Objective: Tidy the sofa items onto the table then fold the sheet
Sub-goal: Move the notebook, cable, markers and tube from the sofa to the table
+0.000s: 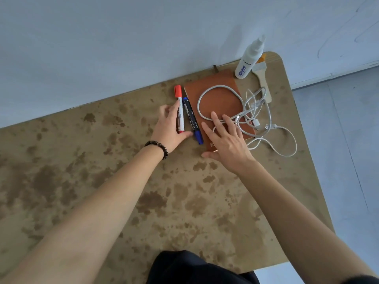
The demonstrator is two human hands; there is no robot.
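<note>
Mottled brown worktop (102, 181) with darker blotches all over, rounded at its far right corner, set against a pale grey-blue wall (123, 48). Grey floor (338, 140) beyond the right edge, with faint scuffs on the wall above it.

All tidied things gathered on the worktop near that far right corner. Red marker (179, 109) and blue marker (192, 120) side by side and touching, just left of a brown notebook (217, 95). White cable (205, 95) looped loosely over the notebook and spilling off its right side. White spray bottle (249, 58) upright at the back. Wooden brush (264, 83) beside it, with its far end hidden behind the bottle and its near end under the cable.

Left hand (169, 128) beside the markers, fingers (176, 107) mostly straight, gripping nothing, the forefinger laid along the red marker and the thumb reaching under the markers' near ends. Right hand (225, 140) spread flat on the notebook, fingers (215, 119) splayed open and resting on the cable.

Notebook's near corner covered by the right hand. Label print on bottle and markers too small to read. Cannot tell whether the tangle holds one cable or several. Dark clothing (194, 267) cut off at the bottom edge.

Count: two markers, one notebook, one bottle, one brush, one bead bracelet (158, 147) on the left wrist, two hands.
</note>
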